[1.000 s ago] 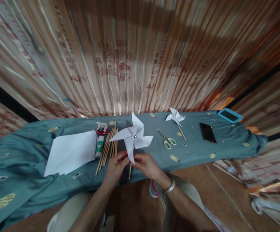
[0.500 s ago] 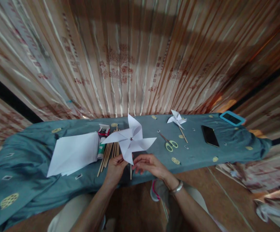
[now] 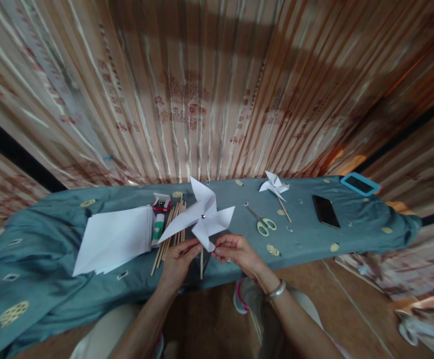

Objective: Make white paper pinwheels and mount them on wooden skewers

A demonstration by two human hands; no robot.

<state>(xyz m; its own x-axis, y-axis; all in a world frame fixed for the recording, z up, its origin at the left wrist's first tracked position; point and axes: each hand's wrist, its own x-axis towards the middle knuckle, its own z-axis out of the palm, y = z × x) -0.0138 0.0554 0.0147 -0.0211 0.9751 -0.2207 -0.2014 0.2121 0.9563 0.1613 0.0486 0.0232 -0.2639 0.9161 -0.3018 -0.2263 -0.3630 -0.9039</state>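
A white paper pinwheel [image 3: 205, 227] with a shiny pin head at its centre is held up above the near part of the table. Its stick [image 3: 202, 267] shows below the blades. My left hand [image 3: 179, 259] is closed at the pinwheel's lower edge, beside the stick; whether it grips stick or paper is partly hidden. With thumb and fingers, my right hand [image 3: 238, 253] pinches the tip of the lowest blade, which is bent to the right. Behind the pinwheel lie several wooden sticks [image 3: 160, 254], partly covered by it.
To the left are a stack of white paper [image 3: 114, 239], a green-and-white glue stick [image 3: 157, 228] and a small red box of pins [image 3: 161, 202]. To the right lie scissors [image 3: 262, 223], another pinwheel [image 3: 275, 187], a black phone [image 3: 325, 210] and a blue-framed tablet [image 3: 359, 183].
My right fingers have closed on the lowest blade's tip and bent it rightward. The pinwheel's blades have shifted and tilted slightly. My left hand stays nearly in place.
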